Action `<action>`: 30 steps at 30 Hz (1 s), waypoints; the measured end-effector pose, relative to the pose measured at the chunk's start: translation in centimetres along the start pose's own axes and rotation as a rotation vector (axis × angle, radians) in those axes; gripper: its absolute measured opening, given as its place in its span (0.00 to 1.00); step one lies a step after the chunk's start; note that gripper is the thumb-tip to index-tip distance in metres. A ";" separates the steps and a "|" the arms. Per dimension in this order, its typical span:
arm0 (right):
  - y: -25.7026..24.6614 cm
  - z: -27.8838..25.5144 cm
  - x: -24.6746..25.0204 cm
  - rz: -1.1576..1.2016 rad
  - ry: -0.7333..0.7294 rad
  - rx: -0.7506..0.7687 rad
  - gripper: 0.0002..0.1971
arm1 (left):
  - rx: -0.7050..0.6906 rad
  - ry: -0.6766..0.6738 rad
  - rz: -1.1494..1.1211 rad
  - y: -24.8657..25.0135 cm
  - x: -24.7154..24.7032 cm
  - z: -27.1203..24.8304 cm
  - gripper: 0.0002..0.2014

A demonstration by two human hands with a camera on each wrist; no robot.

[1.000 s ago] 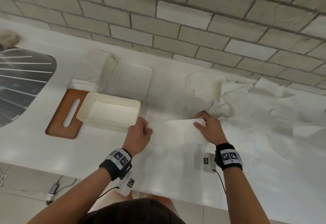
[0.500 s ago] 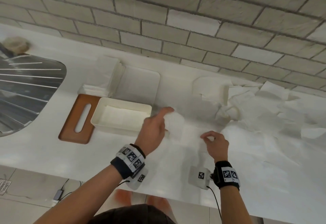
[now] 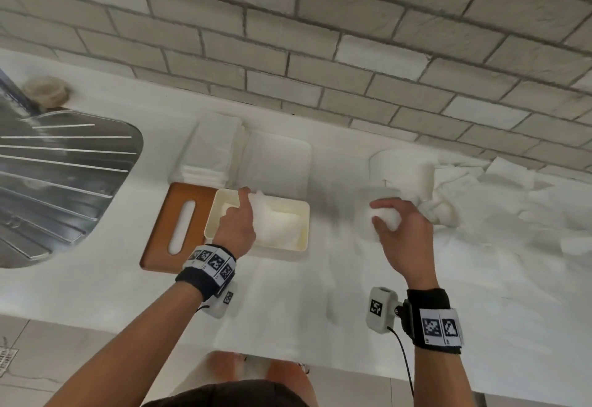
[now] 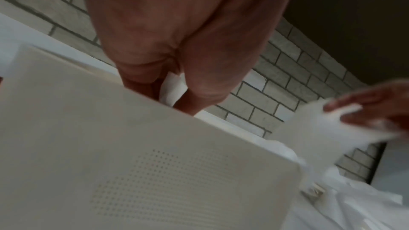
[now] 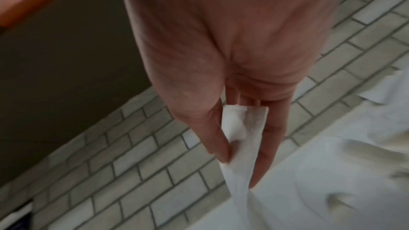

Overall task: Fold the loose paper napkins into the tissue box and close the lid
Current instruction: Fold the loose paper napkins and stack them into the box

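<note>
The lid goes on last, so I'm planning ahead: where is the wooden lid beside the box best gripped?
Judging by its pose, take the wooden lid by its free left long edge, coming from the sink side. It lies flat, and its right edge sits against or under the tissue box.

The box looks like matt cream plastic; the left wrist view shows its wall smooth, with a patch of fine dots. At its 9 o'clock the lid is smooth brown wood. The napkins at 3 o'clock are soft white paper, creased. The sink is ribbed shiny metal. The counter is glossy white, and the wall is rough matt brick.
</note>
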State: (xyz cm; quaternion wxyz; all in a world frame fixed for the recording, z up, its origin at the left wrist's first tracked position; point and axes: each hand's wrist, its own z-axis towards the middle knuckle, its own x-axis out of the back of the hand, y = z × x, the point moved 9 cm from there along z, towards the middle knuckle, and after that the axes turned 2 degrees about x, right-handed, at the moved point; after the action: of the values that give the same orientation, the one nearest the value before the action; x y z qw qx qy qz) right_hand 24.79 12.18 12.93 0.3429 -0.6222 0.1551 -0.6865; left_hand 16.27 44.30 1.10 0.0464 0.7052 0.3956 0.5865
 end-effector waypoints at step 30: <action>-7.1 -1.6 -22.2 -0.153 -0.579 -0.144 0.16 | -0.368 0.233 0.073 -2.4 9.5 -2.0 0.04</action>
State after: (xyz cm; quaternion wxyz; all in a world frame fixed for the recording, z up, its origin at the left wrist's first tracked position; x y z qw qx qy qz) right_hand 21.11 31.74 0.59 0.2750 -0.8245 0.0521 -0.4918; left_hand 13.32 50.96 7.91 0.1069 0.6261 0.2587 0.7278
